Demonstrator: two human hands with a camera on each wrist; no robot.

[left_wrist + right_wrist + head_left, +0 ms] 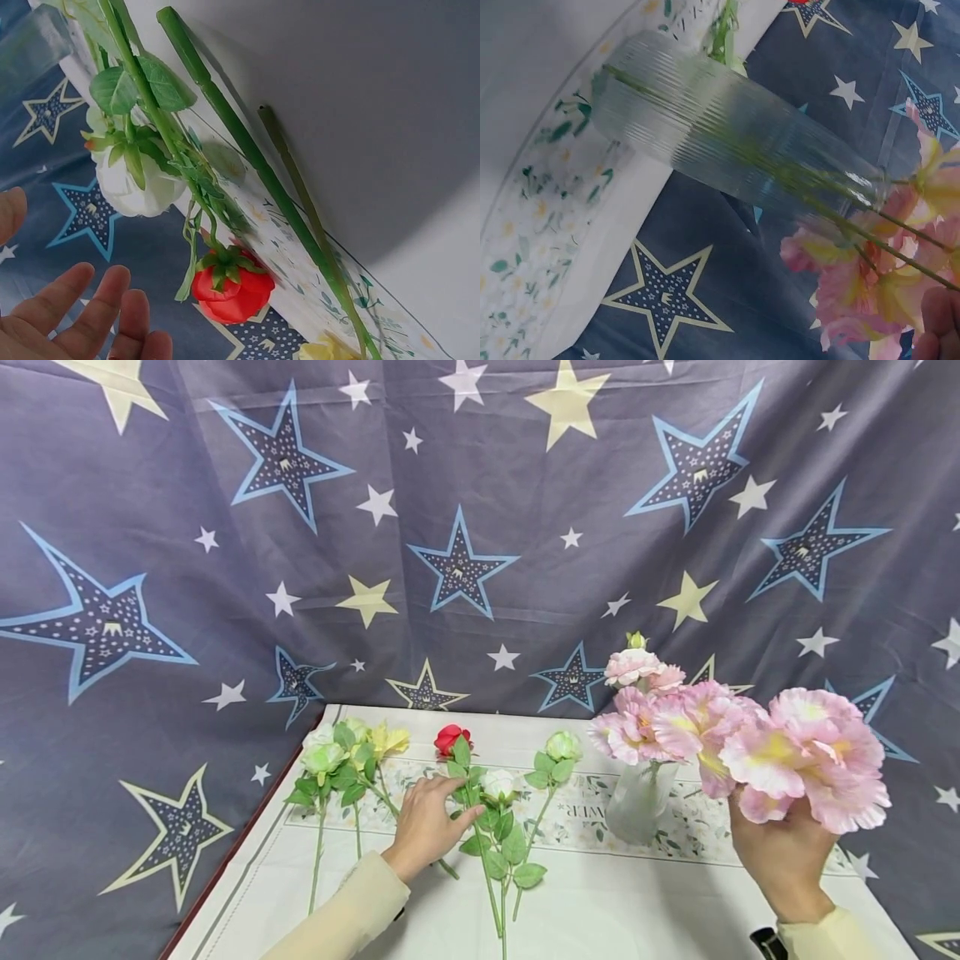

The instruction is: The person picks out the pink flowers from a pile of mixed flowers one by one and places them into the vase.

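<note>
My right hand (783, 852) grips the stem of a large pink flower (806, 756), just under its petals. In the right wrist view that thin green stem (900, 259) slants down into a clear ribbed glass vase (705, 120). Other pink blooms (637, 718) stand in the vase. My left hand (427, 827) hovers over the table beside a red rose (452, 740) and a white rose (498, 785). From the left wrist view, its fingers (112, 300) are spread and relaxed, apart from the red rose (232, 292) and holding nothing.
Green-white roses (324, 753) and a yellow flower (390, 739) lie at the table's left. Another pale green rose (564, 746) lies between the white rose and the vase. A floral-printed strip crosses the white tablecloth (600, 910). Behind hangs a star-patterned curtain (510, 468).
</note>
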